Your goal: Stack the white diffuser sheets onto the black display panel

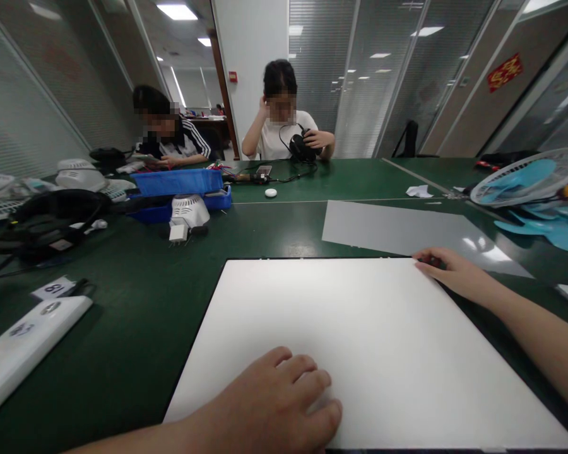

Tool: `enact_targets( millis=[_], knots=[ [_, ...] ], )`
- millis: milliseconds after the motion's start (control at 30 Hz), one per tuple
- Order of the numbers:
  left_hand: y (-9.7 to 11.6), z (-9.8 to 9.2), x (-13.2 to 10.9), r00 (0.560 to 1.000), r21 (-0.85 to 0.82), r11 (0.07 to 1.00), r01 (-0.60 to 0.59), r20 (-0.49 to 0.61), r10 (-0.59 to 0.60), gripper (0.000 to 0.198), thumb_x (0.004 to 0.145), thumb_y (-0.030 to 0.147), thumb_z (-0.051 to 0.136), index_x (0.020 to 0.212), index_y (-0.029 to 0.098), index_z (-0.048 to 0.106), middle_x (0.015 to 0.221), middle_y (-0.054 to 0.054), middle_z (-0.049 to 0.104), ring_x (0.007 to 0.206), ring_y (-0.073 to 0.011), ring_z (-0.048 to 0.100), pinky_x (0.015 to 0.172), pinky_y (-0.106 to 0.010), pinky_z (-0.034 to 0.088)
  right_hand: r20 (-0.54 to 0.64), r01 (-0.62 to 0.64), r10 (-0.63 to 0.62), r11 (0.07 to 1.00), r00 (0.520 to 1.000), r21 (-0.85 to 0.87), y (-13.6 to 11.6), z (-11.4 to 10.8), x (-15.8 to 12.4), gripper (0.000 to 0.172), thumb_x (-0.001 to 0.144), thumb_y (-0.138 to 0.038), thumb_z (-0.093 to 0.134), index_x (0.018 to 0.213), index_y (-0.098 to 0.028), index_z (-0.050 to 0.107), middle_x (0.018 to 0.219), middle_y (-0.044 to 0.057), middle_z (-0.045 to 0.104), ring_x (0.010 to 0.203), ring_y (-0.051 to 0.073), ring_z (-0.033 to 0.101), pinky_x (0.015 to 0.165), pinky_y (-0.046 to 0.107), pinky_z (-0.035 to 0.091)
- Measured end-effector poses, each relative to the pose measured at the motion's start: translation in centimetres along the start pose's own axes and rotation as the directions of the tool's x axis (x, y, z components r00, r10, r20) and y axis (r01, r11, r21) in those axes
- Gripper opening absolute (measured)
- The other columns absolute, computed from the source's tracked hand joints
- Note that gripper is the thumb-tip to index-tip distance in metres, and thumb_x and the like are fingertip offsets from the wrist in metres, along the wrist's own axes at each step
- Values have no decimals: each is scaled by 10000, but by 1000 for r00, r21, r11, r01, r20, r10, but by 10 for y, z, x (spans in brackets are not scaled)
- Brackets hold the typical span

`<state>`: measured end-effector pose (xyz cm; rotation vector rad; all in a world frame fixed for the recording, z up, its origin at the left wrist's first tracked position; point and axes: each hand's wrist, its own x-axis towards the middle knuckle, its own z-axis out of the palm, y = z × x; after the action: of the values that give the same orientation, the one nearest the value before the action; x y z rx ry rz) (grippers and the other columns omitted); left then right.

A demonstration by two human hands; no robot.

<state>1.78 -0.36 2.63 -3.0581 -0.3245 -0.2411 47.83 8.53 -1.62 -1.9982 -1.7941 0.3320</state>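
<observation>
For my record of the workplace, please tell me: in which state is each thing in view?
White panel, flat on the green table, white face up.
Left hand, over the panel, fingers curled; contact unclear.
Right hand, fingers at the panel's far right corner.
Grey sheet, lying flat on the table.
Paper scrap, creased.
Black headset, held by a co-worker's hand.
Ceiling light, on.

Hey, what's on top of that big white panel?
Your left hand is over the white panel; your right hand touches its far right corner. The panel beneath the left hand is hidden.
</observation>
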Motion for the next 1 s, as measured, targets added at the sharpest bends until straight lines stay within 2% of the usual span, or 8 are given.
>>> enact_targets(
  millis=[200,500,700,833,1000],
  knots=[
    [-1,-11,0,997,-49,999,11,83,-7,301,961,406,608,1202,228,582,1228,-42,673,1045,-229,643,826,-357,493,23,19,-19,1000,1000,-8,3,-3,1,527,796,-637,514,1045,-204,681,993,98,661,878,244,582,796,393,471],
    [-4,-7,0,997,-76,997,11,83,-4,334,974,394,583,1277,258,546,1278,-39,656,1069,-243,633,886,-384,465,19,62,-62,998,998,-9,6,-2,1,434,845,-572,498,1020,-217,677,1013,98,662,893,236,574,797,381,471],
    [-2,-6,-1,997,-54,998,11,77,-7,359,958,407,619,1272,250,543,1249,-32,663,1066,-246,626,870,-380,462,14,68,-68,997,998,-22,-6,-4,-2,497,840,-616,494,1018,-190,679,966,112,654,858,237,561,790,385,463],
    [-2,-5,-1,998,-56,998,-5,69,9,335,965,403,609,1246,231,552,1210,-40,666,1047,-233,624,858,-361,459,7,94,-94,995,996,-19,-2,-2,0,478,842,-617,506,1007,-200,674,960,104,658,853,234,567,795,385,470],
    [-4,3,-2,1000,-17,1000,-22,-14,22,298,982,428,585,1202,226,578,1161,-43,678,998,-217,630,838,-346,451,-1,70,-70,997,998,-33,5,0,3,507,828,-638,513,1016,-198,679,952,102,655,824,229,568,775,380,477]
  ],
)
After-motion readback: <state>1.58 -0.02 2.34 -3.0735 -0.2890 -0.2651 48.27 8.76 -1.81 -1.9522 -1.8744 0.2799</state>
